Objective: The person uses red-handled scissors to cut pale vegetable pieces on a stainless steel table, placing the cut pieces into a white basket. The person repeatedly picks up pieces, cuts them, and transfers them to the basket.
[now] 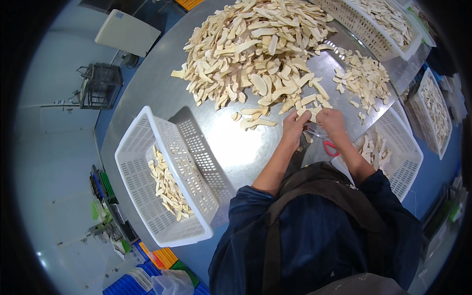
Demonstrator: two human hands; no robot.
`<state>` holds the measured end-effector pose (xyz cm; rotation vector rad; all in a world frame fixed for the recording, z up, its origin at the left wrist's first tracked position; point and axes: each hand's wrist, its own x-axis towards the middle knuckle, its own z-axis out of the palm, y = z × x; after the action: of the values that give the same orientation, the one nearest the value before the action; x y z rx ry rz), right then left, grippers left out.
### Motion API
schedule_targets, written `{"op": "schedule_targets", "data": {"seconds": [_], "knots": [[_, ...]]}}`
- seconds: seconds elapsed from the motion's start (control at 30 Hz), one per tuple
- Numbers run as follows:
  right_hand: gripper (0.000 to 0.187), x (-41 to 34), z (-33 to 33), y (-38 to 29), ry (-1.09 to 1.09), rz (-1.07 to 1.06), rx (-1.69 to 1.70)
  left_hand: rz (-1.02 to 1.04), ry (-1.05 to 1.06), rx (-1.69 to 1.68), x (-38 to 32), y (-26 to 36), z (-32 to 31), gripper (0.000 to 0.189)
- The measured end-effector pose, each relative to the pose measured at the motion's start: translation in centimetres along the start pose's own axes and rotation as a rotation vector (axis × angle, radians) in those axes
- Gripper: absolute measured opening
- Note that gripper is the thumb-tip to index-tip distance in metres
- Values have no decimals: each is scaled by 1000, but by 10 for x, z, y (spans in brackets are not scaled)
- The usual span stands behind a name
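Observation:
Near the front edge of a stainless steel table, my left hand and my right hand are close together. Both have hold of a pale, flat dried slice, perhaps mushroom, and its ends are hidden by the fingers. Red-handled scissors lie just below the right hand. A large heap of similar slices rises beyond the hands. A few loose slices lie left of my left hand, and a spread of smaller pieces is at the right.
At the left stands a white perforated plastic basket with some slices inside. Another white basket with slices sits by my right arm. Filled baskets stand at the upper right. Coloured crates are at lower left.

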<state>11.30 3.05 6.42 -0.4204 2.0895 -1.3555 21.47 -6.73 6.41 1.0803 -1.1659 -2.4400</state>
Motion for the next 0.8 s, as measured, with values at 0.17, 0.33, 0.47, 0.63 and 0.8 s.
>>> {"op": "schedule_targets", "data": {"seconds": [0.17,0.33,0.47,0.63,0.8], "knots": [[15,17,-9,21,171,-88,-176,49,34,-91,-4,14,-2,18],[24,70,-56,35,360,-330,-551,424,301,99,-43,78,-59,23],[21,100,-39,38,232,-371,-730,828,804,405,-119,143,-138,22],[24,107,-22,37,172,-158,-666,775,1458,878,-185,179,-224,26],[18,89,-44,18,-23,92,-30,794,1650,1073,-167,152,-220,40]]}}
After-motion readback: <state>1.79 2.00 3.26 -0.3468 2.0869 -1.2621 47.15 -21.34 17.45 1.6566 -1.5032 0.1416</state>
